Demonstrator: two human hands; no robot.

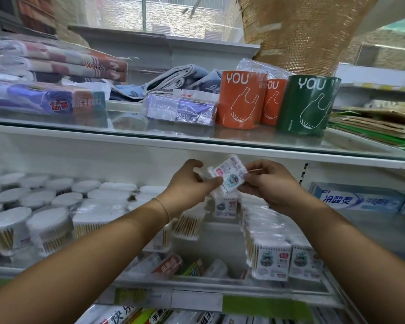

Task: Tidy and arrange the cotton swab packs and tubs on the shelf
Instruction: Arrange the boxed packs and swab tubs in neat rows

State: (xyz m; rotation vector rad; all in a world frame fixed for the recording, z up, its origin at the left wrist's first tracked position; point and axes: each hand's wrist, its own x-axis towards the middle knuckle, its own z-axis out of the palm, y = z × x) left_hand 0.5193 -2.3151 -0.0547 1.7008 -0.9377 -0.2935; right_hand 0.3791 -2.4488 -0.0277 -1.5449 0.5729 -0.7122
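Both hands hold one flat cotton swab pack [228,175] in the air in front of the shelf's white back panel, just under the upper glass shelf [150,136] and above the goods on the middle shelf [197,280].

The left hand [189,183] has a narrow grip on the pack's left edge: the thumb lies across the front, and the fingers curl behind where they cannot be seen. The right hand [269,185] pinches the right edge, its fingertips partly covered by the pack. A thin stick [255,170] projects past this hand; where it starts is hidden. The pack is tilted and its label is too blurred to read. A thin bracelet [163,206] circles the left wrist.

Below left stand round tubs [49,220], softened by blur, the outermost cut off by the frame edge. Below right stand upright packs [270,260] in rows, the rear ones hidden behind the right forearm. A toothpaste box [358,199] lies at far right.

On the upper glass shelf are orange rolls [240,101], a green roll [306,106] and folded towels [56,64].
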